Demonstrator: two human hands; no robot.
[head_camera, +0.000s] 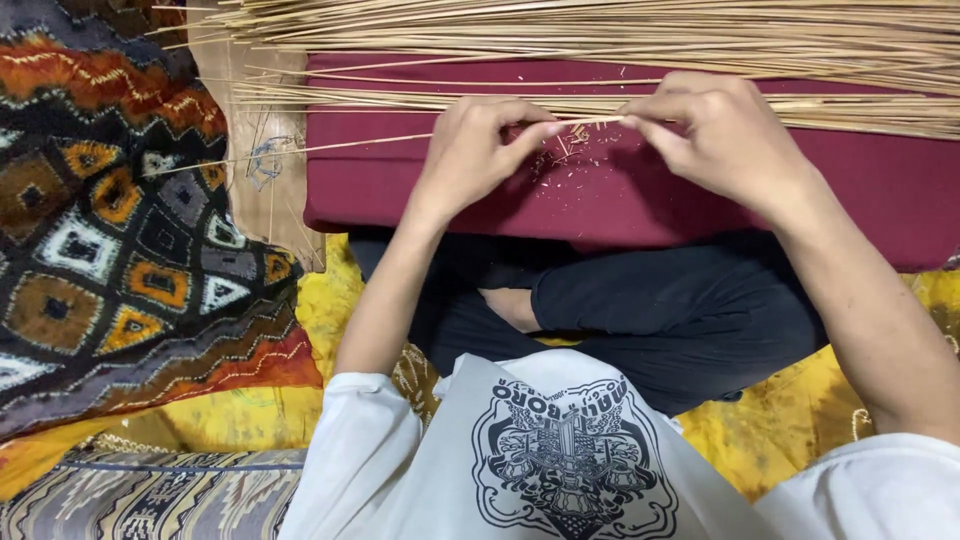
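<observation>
We pinch one thin stick (590, 121) between our left hand (478, 150) and right hand (722, 135), fingers closed tight on it at twelve o'clock; it looks light and snappy.

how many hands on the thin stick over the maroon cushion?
2. The left hand pinches the stick near the cushion's middle; the right hand pinches it just beside, to the right.

— Seen from above: left hand (475, 150) and right hand (725, 135) pinching one thin straw stick (590, 122) between them, over a maroon cushion (420, 185).

— Around them?

— Pale shavings (565, 150) on the cushion, a heap of straw sticks (620, 40) beyond, patterned cloth (120, 230) at left, yellow fabric (780, 430) under crossed legs.
</observation>
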